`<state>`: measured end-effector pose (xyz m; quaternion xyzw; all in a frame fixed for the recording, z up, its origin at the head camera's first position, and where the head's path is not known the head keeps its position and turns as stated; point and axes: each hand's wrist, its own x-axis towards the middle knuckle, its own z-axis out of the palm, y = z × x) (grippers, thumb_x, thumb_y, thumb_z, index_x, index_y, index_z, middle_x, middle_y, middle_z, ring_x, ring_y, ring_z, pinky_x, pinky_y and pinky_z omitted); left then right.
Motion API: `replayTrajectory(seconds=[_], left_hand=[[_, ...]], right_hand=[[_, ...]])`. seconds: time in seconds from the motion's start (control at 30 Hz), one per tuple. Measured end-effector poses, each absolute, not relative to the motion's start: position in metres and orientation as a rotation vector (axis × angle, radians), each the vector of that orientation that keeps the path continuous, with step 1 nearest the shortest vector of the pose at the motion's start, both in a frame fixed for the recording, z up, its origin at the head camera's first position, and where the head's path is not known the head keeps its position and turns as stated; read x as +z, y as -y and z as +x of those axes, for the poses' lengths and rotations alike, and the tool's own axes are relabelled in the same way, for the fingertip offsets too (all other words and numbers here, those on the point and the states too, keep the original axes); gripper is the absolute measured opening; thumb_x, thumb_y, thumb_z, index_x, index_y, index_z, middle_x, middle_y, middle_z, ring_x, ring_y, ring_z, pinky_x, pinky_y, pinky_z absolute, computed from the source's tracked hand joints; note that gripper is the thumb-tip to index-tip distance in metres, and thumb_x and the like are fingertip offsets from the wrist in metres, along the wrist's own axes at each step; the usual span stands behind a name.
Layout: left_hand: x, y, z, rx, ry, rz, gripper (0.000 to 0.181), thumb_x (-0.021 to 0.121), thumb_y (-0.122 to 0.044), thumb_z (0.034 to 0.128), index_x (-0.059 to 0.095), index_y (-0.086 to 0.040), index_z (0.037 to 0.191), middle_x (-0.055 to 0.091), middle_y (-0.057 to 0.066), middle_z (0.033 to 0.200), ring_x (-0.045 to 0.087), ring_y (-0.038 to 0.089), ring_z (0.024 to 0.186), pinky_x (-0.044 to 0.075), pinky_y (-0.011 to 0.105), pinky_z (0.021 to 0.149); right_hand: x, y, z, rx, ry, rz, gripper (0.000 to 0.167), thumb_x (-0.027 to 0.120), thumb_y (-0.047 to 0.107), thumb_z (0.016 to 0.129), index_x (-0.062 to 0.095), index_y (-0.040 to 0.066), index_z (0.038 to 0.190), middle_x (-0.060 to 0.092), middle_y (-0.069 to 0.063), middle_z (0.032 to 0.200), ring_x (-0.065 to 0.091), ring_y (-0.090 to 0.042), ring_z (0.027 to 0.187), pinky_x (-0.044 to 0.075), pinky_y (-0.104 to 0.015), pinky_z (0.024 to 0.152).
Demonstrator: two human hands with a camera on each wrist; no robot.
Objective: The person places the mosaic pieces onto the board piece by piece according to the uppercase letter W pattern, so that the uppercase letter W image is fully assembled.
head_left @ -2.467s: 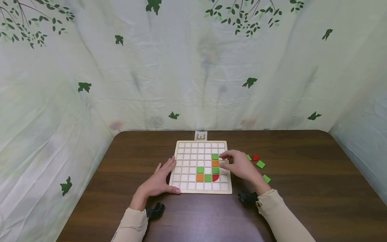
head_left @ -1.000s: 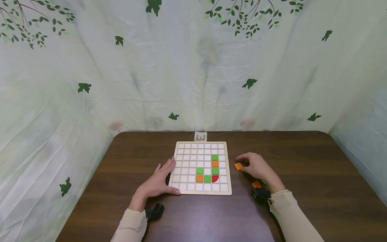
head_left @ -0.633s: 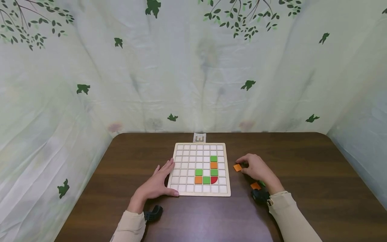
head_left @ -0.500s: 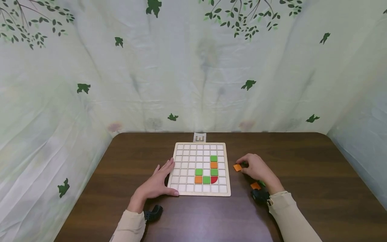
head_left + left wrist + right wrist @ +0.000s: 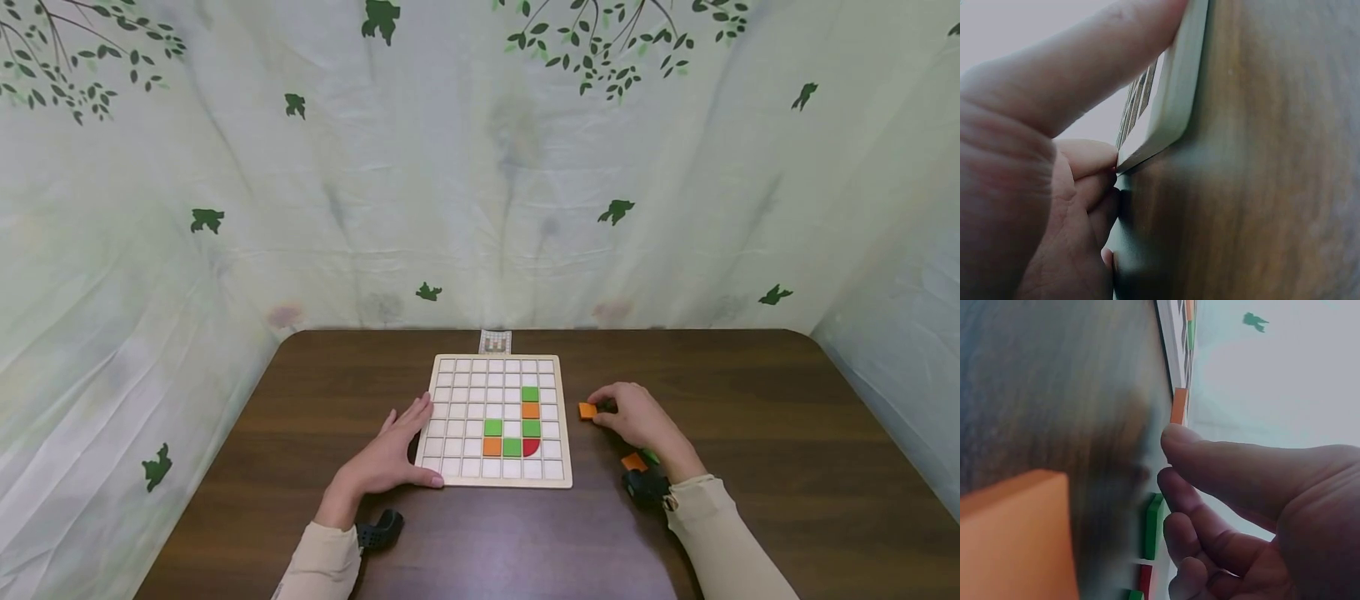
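In the head view a square grid board point(image 5: 457, 411) lies on the table. My left hand point(image 5: 384, 457) rests on its left side with straight, spread fingers, the thumb on the near left corner; the left wrist view shows the thumb point(image 5: 1104, 59) against the board's edge. To the right of the board, my right hand point(image 5: 636, 415) pinches a small orange square tile point(image 5: 587, 411) between thumb and fingertips, just off the board's edge. Green, orange and red tiles sit in the grid, among them a rounded red piece point(image 5: 531, 447) low on the right.
A loose orange tile point(image 5: 633, 461) lies by the right wrist, a green one partly behind it. In the right wrist view, green point(image 5: 1154, 526) and red point(image 5: 1145, 579) pieces lie beyond the fingers. A printed grid card point(image 5: 495, 342) lies behind the board.
My right hand has left the board's right part, moved right and taken hold of an orange tile. In the last half second the tile has turned slightly. My left hand has stayed put.
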<state>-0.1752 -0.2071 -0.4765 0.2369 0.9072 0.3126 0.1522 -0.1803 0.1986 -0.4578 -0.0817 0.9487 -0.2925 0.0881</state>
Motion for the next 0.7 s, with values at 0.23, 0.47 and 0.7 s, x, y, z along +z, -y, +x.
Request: replayTrajectory(seconds=[0.23, 0.47, 0.7], left_hand=[[-0.476, 0.208, -0.175, 0.898, -2.599, 0.691, 0.121, 0.087, -0.052, 0.0726, 0.02, 0.001, 0.159, 0.011, 0.014, 0.168, 0.007, 0.031, 0.154, -0.001, 0.056, 0.121], [-0.476, 0.208, -0.175, 0.897, -2.601, 0.693, 0.121, 0.087, -0.052, 0.0724, 0.02, 0.002, 0.159, 0.011, 0.014, 0.167, 0.008, 0.031, 0.154, 0.0, 0.056, 0.121], [-0.475, 0.208, -0.176, 0.896, -2.602, 0.71, 0.122, 0.086, -0.053, 0.0727, 0.019, 0.001, 0.159, 0.011, 0.014, 0.167, 0.007, 0.031, 0.154, 0.0, 0.057, 0.121]], right_hand=[[-0.455, -0.196, -0.179, -0.925, -2.822, -0.201, 0.027, 0.073, 0.011, 0.093, 0.072, 0.006, 0.119, 0.068, -0.011, 0.119, 0.061, -0.03, 0.107, 0.052, -0.05, 0.091], [-0.454, -0.189, -0.176, -0.966, -2.858, -0.232, 0.028, 0.074, 0.013, 0.093, 0.072, 0.006, 0.12, 0.069, -0.009, 0.119, 0.061, -0.029, 0.105, 0.052, -0.049, 0.091], [-0.452, -0.178, -0.176, -0.986, -2.908, -0.326, 0.03, 0.076, 0.013, 0.091, 0.072, 0.006, 0.12, 0.069, -0.008, 0.117, 0.062, -0.029, 0.106, 0.053, -0.048, 0.09]])
